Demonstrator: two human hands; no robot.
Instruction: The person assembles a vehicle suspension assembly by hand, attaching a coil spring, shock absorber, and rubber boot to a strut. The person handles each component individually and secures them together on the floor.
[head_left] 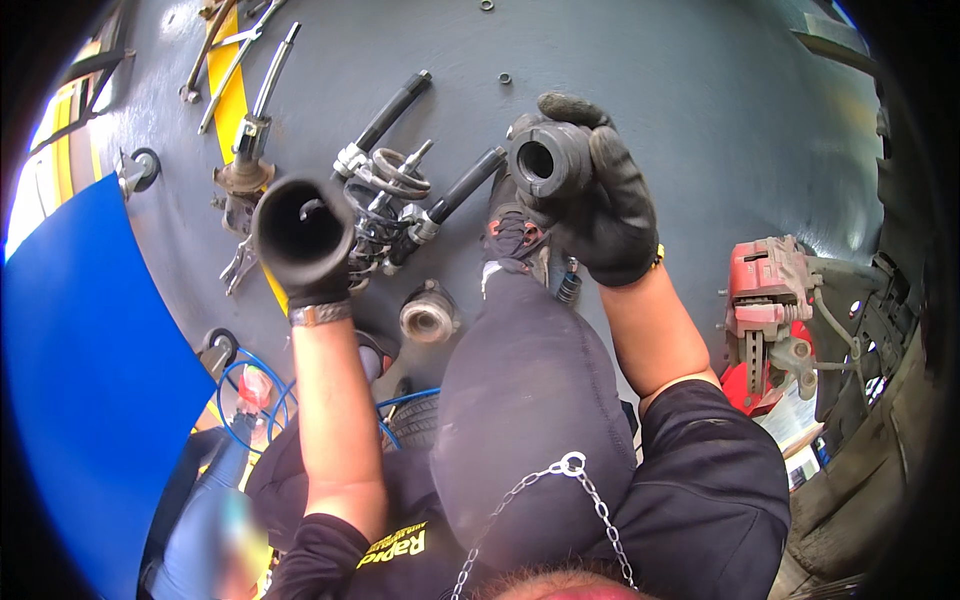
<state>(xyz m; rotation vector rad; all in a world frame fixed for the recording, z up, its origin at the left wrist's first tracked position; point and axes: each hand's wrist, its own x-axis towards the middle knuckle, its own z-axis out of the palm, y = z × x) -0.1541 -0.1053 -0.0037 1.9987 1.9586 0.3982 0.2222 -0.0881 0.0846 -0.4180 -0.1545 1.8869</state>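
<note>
My left hand (322, 292), in a black glove and mostly behind what it holds, grips a black hollow sleeve (265, 243) that looks like a strut dust boot, its open end facing up. In my gloved right hand (618, 215) is a thick black cylinder with a central hole (570, 165), possibly a bump stop, held between thumb and fingers. Beyond the left hand, a strut (246, 165) lies with its bright rod pointing away. Between the hands, a coil spring (402, 180) sits in a spring compressor (465, 188) with black rods. Closer to me rests a round, hollow metal part (430, 315).
A red brake caliper (765, 270) hangs on the right beside a dark wheel arch. On the left stands a blue panel (90, 390) on casters. Two small nuts (505, 78) and long metal bars (235, 75) lie on the grey floor. Another person (215, 530) is at lower left.
</note>
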